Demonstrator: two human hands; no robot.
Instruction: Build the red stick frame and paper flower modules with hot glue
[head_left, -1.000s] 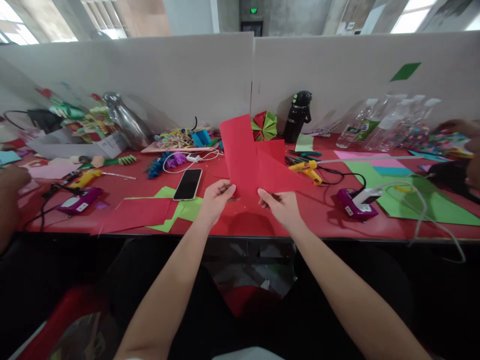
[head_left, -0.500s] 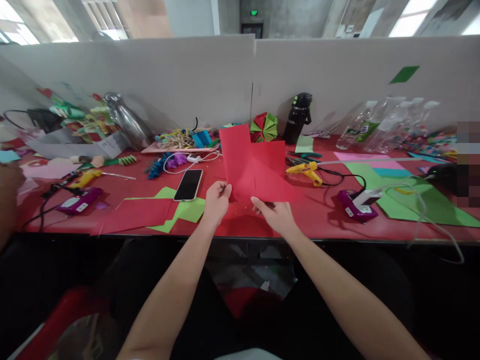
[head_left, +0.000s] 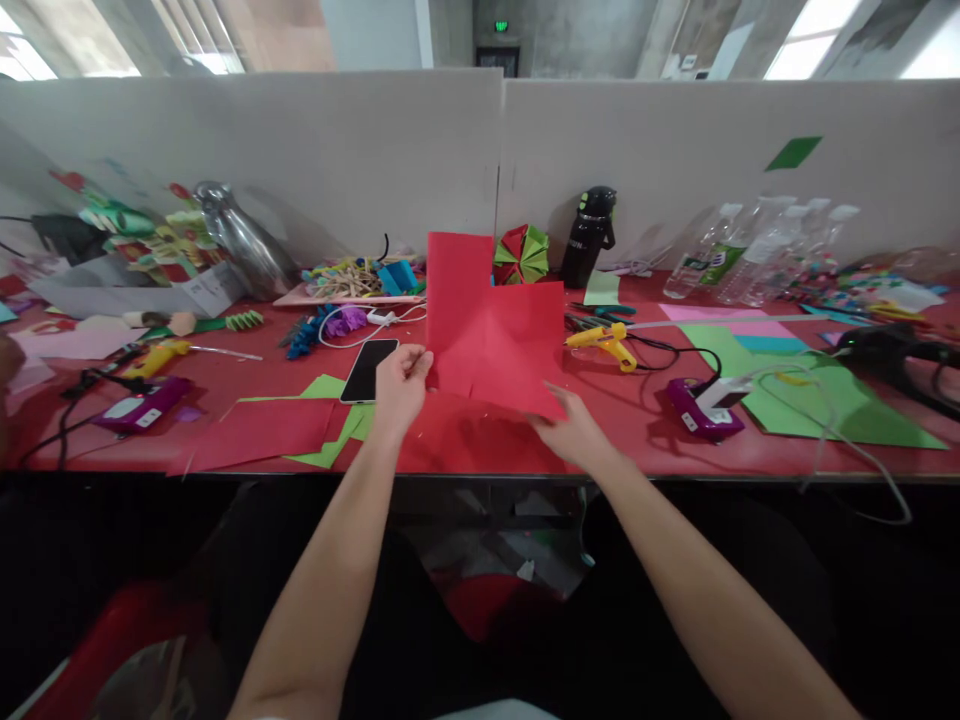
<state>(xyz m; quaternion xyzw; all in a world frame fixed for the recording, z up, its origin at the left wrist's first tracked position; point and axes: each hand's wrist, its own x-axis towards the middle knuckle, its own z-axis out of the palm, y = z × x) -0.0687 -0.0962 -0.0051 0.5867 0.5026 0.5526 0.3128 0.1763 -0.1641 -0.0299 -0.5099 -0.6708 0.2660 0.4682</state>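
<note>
A folded piece of red paper (head_left: 487, 330) stands up over the red table, its left part taller than its right. My left hand (head_left: 403, 385) pinches its lower left edge, close to the phone (head_left: 366, 372). At the lower right edge, my right hand (head_left: 566, 425) holds the paper between thumb and fingers; some fingertips are behind or under it. Flat red sheets (head_left: 262, 432) and light green sheets (head_left: 330, 390) lie to the left.
Right of the paper is a yellow glue gun (head_left: 606, 345), then a purple power strip (head_left: 705, 408) with cables. Behind stand a black bottle (head_left: 590, 240) and a red-green paper ornament (head_left: 522, 254). A steel flask (head_left: 244, 240) leans at the left.
The red paper has turned and its left part stands more upright. My left hand has moved left, over part of the phone; my right hand has shifted slightly right along the paper's edge.
</note>
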